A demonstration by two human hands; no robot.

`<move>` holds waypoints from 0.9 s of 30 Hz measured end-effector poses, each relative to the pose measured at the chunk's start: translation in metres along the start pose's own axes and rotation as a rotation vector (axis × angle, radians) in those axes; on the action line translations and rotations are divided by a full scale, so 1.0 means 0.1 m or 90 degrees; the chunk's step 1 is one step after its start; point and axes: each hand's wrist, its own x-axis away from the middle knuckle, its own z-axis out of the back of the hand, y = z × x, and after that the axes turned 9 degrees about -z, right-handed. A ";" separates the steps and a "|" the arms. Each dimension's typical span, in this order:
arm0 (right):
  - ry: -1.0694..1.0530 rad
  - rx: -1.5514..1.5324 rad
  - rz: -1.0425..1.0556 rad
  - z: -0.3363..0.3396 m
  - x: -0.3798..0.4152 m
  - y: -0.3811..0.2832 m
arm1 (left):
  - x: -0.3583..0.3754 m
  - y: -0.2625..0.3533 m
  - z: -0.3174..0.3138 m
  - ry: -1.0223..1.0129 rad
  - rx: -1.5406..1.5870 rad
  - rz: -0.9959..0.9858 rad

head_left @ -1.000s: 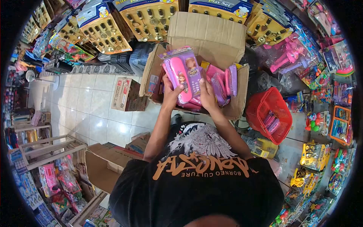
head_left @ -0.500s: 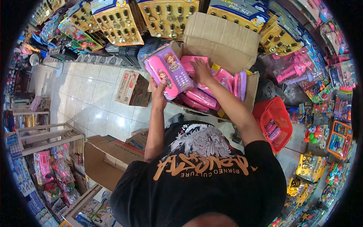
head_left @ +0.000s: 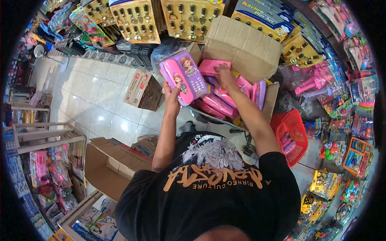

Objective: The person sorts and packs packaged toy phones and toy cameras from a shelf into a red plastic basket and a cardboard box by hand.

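Note:
My left hand [head_left: 173, 96] grips a pink-and-purple toy phone [head_left: 191, 78] by its lower left side, thumb on top. Its face carries cartoon figures and rows of small buttons, and it is tilted over the left edge of an open cardboard box [head_left: 245, 46]. Inside that box, my right hand [head_left: 226, 77] has its fingers bent over the edge of a pink box [head_left: 209, 67]; the undersides of the fingers are hidden. Below and beside it lie several plastic-wrapped pink packages [head_left: 219, 105] and a purple one [head_left: 262, 94].
A red basket [head_left: 295, 136] with pink items stands right of the box. A small carton [head_left: 140, 90] sits on the tiled floor, and an open carton [head_left: 108, 164] is nearer my left side. Kitchen play sets [head_left: 193, 20] hang behind; packaged toys line the right.
The view has shifted slightly, so things appear farther right. My right hand's fingers, spread flat over the pink box before, are now bent at its edge. My left hand keeps holding the toy phone.

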 end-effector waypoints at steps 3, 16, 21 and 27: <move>0.055 -0.072 0.011 0.34 0.01 0.12 | -0.02 -0.03 -0.04 -0.016 0.000 0.006; 0.297 -1.073 -0.498 1.31 1.33 0.45 | 0.23 -0.35 -0.61 -0.106 0.030 0.095; 0.308 -1.123 -0.449 1.57 1.96 0.44 | 0.45 -0.55 -1.10 -0.197 0.037 0.220; 0.413 -1.014 -0.482 1.59 2.47 0.58 | 0.95 -0.67 -1.84 -0.316 -0.007 0.291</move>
